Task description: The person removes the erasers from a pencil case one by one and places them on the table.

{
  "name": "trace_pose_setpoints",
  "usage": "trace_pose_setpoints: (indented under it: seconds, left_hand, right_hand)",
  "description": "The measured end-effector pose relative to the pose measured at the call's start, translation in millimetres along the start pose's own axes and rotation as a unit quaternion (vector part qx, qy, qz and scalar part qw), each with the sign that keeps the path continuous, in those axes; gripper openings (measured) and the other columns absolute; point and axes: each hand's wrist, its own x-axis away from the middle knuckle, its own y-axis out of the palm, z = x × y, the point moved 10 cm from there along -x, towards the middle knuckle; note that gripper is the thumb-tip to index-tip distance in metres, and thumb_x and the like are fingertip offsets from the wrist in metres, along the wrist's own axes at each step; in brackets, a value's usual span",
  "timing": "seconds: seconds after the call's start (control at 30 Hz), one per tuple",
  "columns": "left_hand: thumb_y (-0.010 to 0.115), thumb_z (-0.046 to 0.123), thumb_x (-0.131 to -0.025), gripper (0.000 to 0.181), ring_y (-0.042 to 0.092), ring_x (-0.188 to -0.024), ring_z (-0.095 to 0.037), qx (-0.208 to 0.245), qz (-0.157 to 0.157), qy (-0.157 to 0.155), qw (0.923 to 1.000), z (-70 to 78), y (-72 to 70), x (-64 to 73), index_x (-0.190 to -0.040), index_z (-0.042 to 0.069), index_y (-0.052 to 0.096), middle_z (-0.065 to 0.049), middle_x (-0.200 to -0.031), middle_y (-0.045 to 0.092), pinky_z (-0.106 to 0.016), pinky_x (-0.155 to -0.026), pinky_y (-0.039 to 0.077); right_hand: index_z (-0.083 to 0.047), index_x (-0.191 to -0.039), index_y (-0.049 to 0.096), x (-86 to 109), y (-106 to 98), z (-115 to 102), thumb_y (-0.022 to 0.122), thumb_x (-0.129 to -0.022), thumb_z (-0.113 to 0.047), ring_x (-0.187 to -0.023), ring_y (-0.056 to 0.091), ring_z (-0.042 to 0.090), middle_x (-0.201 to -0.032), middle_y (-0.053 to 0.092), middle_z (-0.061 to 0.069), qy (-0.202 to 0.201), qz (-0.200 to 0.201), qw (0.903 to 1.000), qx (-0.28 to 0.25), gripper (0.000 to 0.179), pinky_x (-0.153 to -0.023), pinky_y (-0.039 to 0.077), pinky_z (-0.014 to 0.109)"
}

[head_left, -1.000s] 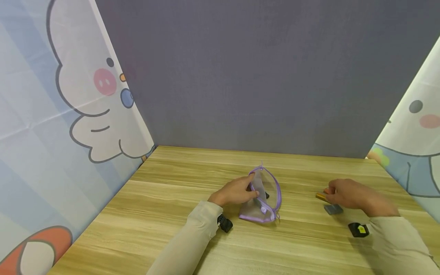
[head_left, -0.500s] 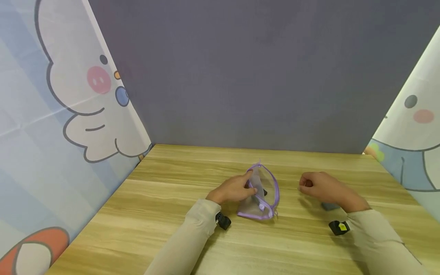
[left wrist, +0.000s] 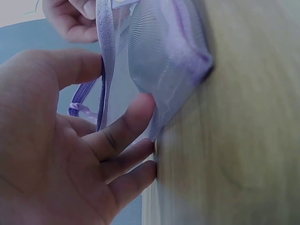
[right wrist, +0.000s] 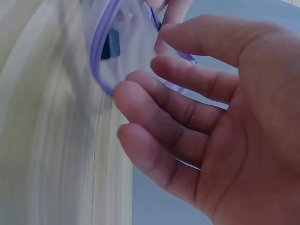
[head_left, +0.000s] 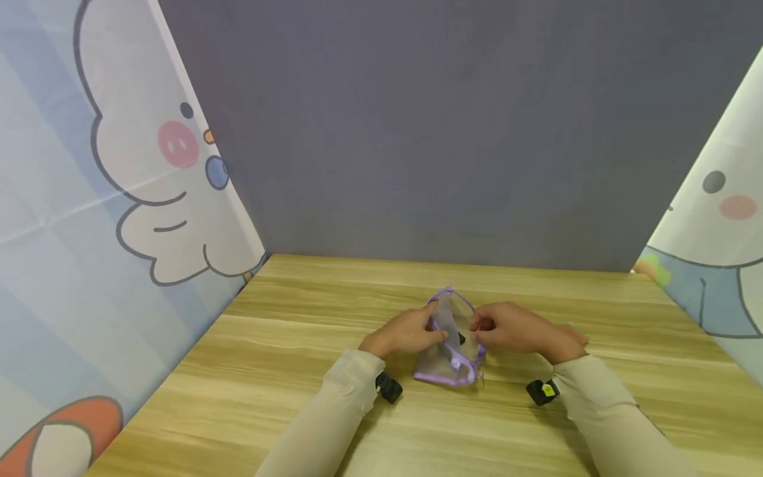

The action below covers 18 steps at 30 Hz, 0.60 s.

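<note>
The mesh pouch [head_left: 438,366] on the surface [head_left: 268,371] looked light and limp, best held by its rim [right wrist: 97,51]; the left hand [head_left: 406,331] pinched its left side; the right hand [head_left: 515,328], loosely curled, seemingly empty, hung at its right.

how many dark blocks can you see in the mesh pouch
1 visible: a small dark squarish block inside the purple-edged translucent mesh pouch, seen near its open mouth. More may be hidden deeper in, where the mesh blurs the view.
</note>
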Motion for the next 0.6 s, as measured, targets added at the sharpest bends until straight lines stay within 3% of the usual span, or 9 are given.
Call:
trace_pose_setpoints:
  seconds: [0.33, 0.6]
  left_hand:
    - [0.061, 0.039, -0.099, 0.083, 0.064, -0.072, -0.006, 0.067, -0.018, -0.006, 0.9976, -1.1, 2.8, 2.3, -0.161, 0.008, 0.016, 0.007, -0.081, 0.068, -0.025, -0.071, 0.051]
    - [0.060, 0.037, -0.099, 0.082, 0.061, -0.065, -0.008, 0.059, -0.022, -0.006, 0.9980, -1.5, 4.4, 1.9, -0.161, 0.008, 0.015, 0.004, -0.073, 0.068, -0.024, -0.065, 0.048]
  right_hand:
    - [-0.005, -0.100, 0.070, -14.2, 13.1, -12.5, 0.067, -0.095, -0.013, -0.071, 0.061, 0.009, -0.082, 0.068, -0.003, -0.018, -0.022, 0.9995, -0.017, 0.010, -0.064, 0.051, 0.028]
    - [-0.009, -0.093, 0.067, -15.5, 25.4, -12.7, 0.068, -0.093, -0.008, -0.069, 0.063, 0.010, -0.078, 0.068, -0.002, -0.022, -0.026, 0.9989, -0.033, 0.002, -0.062, 0.053, 0.028]
